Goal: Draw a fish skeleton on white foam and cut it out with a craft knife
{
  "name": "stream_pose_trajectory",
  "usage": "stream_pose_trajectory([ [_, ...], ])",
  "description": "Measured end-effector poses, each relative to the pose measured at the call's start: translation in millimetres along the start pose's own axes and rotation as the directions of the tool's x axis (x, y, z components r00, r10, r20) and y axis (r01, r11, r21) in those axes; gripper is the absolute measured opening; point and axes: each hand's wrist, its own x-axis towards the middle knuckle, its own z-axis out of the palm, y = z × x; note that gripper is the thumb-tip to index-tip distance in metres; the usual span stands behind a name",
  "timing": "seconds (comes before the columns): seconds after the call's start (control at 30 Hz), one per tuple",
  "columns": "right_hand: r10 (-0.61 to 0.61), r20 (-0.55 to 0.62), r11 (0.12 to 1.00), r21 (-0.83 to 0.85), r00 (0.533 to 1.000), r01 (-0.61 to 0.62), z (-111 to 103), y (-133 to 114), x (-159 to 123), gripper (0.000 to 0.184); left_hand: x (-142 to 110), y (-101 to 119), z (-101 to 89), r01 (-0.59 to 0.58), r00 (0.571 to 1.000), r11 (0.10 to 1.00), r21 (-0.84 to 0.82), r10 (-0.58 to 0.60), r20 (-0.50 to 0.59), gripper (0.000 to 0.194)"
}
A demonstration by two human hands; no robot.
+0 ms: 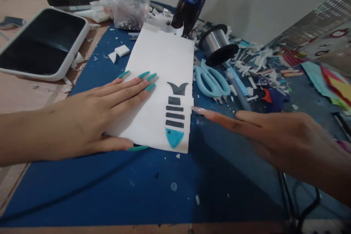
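Observation:
My left hand (109,113), with long teal nails, lies flat with fingers stretched out across the left side of a white sheet of paper (164,51). On the sheet is a fishbone figure: a teal head (174,137), dark bars (174,116) and a dark tail (178,88). From the right comes my right hand (276,135), its index finger extended and its pale nail tip at the paper's right edge beside the bars. The other fingers look curled and partly hidden; nothing shows in them. A blue cutting mat (153,193) lies beneath.
Beyond the paper's right edge lie light-blue pliers (211,80), a wire spool (218,44), a pen (238,87) and scattered scraps (255,58). Behind stand a dark bottle (189,5) and a plastic bag (128,0). A phone (44,44) lies left; a cable (287,197) lies lower right.

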Motion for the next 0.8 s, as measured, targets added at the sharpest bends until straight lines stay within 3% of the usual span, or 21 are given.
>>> stream_pose_trajectory([
  [0.13,-0.075,-0.132,0.997,-0.014,0.988,0.074,-0.5,-11.5,23.7,0.077,-1.5,0.9,-1.9,-0.007,1.000,0.998,0.065,0.007,-0.003,0.078],
  [0.4,-0.122,-0.122,0.992,-0.055,0.985,0.116,3.3,-14.3,35.8,0.074,0.8,3.1,-4.3,0.009,1.000,1.000,-0.025,-0.009,0.013,0.076],
  [0.8,-0.152,-0.072,0.987,-0.071,0.986,0.147,-1.6,-15.3,37.9,0.076,0.9,2.4,-3.5,0.022,0.999,1.000,-0.018,-0.021,0.033,0.078],
])
